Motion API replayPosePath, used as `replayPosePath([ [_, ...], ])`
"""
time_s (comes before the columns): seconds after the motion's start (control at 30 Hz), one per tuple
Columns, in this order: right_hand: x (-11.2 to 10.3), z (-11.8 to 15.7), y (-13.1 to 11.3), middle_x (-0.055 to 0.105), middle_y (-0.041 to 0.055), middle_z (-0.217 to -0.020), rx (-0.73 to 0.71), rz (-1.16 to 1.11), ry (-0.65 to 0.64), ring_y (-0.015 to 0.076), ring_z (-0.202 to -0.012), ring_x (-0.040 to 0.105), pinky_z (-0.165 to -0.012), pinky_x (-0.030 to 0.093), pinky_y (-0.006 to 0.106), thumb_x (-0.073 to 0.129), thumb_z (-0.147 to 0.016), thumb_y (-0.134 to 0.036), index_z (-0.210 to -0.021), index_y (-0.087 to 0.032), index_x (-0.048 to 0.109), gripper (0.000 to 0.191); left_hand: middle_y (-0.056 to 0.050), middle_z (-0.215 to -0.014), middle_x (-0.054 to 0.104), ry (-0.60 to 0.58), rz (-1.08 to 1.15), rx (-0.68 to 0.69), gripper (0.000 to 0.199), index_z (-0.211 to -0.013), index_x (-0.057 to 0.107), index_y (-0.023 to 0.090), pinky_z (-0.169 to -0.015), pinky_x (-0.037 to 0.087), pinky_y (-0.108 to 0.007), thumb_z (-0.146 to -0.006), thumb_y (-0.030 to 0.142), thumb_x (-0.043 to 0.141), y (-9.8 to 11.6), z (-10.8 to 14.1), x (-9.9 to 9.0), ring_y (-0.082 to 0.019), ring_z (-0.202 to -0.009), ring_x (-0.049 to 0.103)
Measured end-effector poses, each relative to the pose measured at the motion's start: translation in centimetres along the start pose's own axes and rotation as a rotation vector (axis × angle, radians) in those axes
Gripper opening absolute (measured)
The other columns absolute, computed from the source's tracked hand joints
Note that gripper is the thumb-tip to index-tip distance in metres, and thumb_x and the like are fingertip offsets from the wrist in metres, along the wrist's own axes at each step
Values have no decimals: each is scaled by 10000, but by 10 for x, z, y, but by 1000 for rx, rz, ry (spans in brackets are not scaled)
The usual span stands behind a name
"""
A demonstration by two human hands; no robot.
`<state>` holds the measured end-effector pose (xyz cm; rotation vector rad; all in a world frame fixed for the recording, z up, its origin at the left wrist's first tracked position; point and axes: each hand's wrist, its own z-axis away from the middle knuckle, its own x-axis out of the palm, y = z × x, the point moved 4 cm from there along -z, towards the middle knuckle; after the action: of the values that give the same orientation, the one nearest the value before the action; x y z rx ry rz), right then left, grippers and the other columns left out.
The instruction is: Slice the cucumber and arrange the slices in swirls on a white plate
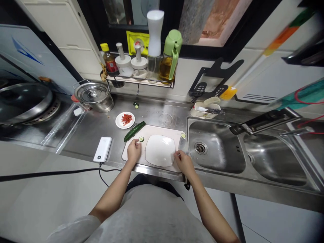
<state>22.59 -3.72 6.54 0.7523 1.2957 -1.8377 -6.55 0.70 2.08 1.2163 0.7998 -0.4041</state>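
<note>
Here, the white plate (160, 152) lies flat on the cutting board (153, 130), between the two hands, its right edge right by the fingertips of the right hand (184, 162). The left hand (133, 151) is on the plate's other side, with a cucumber slice (141, 139) at its fingertips. Beyond that hand lies the whole cucumber (134, 131), at the board's far left corner; its long axis slants away from the person and to the right, and the left hand is clearly the nearer one.

The left forearm angles forward and inward, wrist low, fingers curled with the thumb close to the index finger. The right arm comes in from the lower right, fingers drawn narrow at the plate's edge, beside the knife (182, 144), whose handle points back past the edge of the table (146, 108). From so high and wide a view, I cannot tell whether either hand actually grips anything.
</note>
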Motion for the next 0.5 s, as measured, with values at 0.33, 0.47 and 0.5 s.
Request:
replayPosePath([
  [0.33, 24, 56, -19, 636, 20, -649, -92, -127, -134, 171, -599, 575, -571, 315, 239, 398, -913, -357, -891, -215, 599, 247, -74, -852, 655, 61, -17, 16, 312, -1073, 637, 160, -814, 450, -312, -818, 313, 543, -1, -17, 8, -213, -838, 618],
  [0.47, 35, 66, -26, 646, 18, -658, -85, -146, -209, 175, -613, 593, -571, 319, 239, 405, -912, -336, -924, -222, 601, 227, -72, -862, 647, 64, -34, 21, 309, -1046, 649, 164, -802, 447, -309, -815, 348, 561, -1, -19, 9, -210, -828, 610],
  [0.5, 37, 67, -26, 646, 17, -659, -85, -141, -216, 174, -613, 594, -573, 319, 240, 408, -911, -329, -925, -224, 603, 222, -71, -859, 645, 65, -41, 22, 301, -1032, 653, 165, -798, 446, -309, -812, 352, 568, -1, -19, 9, -210, -823, 608],
])
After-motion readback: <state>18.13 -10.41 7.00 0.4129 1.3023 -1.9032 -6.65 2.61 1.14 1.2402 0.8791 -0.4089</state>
